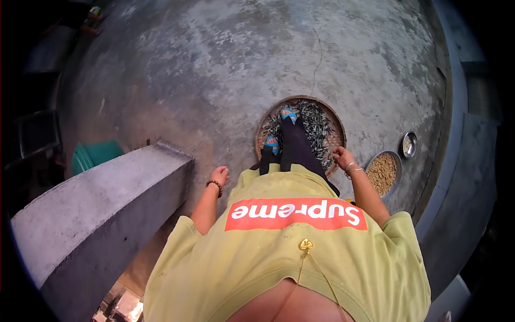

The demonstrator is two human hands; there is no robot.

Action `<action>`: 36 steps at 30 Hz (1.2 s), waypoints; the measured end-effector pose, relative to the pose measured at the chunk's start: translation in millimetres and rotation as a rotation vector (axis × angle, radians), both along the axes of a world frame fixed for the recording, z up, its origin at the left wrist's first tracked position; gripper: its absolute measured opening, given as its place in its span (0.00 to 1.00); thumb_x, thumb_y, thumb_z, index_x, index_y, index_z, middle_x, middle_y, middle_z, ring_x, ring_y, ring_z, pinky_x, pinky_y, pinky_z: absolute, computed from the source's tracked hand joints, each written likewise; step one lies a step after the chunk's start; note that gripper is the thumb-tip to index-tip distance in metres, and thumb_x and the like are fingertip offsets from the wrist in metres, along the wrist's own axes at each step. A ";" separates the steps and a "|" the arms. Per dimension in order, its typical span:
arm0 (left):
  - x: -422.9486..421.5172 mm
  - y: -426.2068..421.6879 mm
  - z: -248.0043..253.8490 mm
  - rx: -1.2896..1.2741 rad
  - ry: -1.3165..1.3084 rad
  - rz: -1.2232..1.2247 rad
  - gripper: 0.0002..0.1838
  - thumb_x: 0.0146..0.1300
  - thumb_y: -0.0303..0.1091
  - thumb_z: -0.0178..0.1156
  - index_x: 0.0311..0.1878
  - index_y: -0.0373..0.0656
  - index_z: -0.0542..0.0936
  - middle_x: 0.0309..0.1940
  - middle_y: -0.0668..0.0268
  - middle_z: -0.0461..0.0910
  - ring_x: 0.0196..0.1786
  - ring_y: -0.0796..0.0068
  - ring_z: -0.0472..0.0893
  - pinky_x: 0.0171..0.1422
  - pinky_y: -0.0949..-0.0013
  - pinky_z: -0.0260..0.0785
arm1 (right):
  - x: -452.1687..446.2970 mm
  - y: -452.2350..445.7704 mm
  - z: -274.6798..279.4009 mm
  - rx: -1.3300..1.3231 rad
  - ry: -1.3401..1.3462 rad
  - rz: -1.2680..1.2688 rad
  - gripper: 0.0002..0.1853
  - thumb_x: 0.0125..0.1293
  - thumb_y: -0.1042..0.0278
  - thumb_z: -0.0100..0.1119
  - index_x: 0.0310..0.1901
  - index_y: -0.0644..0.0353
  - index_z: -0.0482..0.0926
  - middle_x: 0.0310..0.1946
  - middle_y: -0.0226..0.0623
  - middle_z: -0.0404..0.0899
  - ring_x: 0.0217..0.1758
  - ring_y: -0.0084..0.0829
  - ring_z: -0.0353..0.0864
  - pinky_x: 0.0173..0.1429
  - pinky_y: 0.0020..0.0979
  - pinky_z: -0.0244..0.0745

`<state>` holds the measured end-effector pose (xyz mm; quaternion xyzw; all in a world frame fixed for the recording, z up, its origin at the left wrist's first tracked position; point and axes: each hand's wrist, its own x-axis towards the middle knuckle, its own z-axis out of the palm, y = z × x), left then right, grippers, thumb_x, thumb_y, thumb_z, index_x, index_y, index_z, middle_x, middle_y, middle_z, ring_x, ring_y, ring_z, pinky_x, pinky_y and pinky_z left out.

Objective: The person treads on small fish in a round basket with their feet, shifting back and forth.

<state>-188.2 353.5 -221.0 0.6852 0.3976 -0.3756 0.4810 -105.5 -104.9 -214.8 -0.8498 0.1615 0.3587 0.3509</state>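
My left hand (pixel 219 175) hangs beside my body over the concrete floor, its fingers curled; whether it holds anything is too small to tell. Near the right rim of a round woven tray (pixel 259 140) is my right hand (pixel 343 157), fingers bent, with no object clearly visible in it. Small dark and silvery pieces (pixel 316 126), which look like small fish, are spread in the tray. My feet in blue patterned footwear (pixel 288 114) appear over the tray; whether they stand in it or beyond it is unclear.
A grey basin of tan pieces (pixel 382 173) and a small metal bowl (pixel 409 145) sit at the right. A concrete ledge (pixel 102 209) runs along the left, with a green tub (pixel 96 154) behind it. Part of another person (pixel 88 27) shows at the upper left.
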 end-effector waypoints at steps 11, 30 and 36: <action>39.3 -26.7 25.3 -0.087 -0.105 0.054 0.16 0.51 0.37 0.44 0.45 0.44 0.62 0.36 0.69 0.68 0.33 0.80 0.70 0.30 0.77 0.62 | -4.0 1.7 11.8 -0.028 0.052 0.036 0.10 0.43 0.67 0.50 0.29 0.62 0.70 0.21 0.39 0.72 0.25 0.32 0.71 0.32 0.27 0.65; 23.6 6.9 -6.8 -0.032 -0.104 -0.050 0.15 0.50 0.37 0.45 0.43 0.45 0.64 0.31 0.71 0.69 0.28 0.80 0.70 0.24 0.78 0.62 | -23.0 22.4 41.2 -0.091 -0.117 0.086 0.09 0.44 0.68 0.50 0.29 0.61 0.70 0.22 0.40 0.71 0.26 0.32 0.71 0.32 0.27 0.64; 43.6 4.1 -6.8 -0.058 -0.136 -0.050 0.16 0.50 0.37 0.46 0.43 0.44 0.64 0.32 0.70 0.69 0.30 0.79 0.70 0.26 0.77 0.63 | -36.0 11.5 34.0 -0.055 -0.116 0.055 0.09 0.44 0.67 0.50 0.28 0.62 0.69 0.22 0.41 0.71 0.27 0.34 0.71 0.32 0.28 0.64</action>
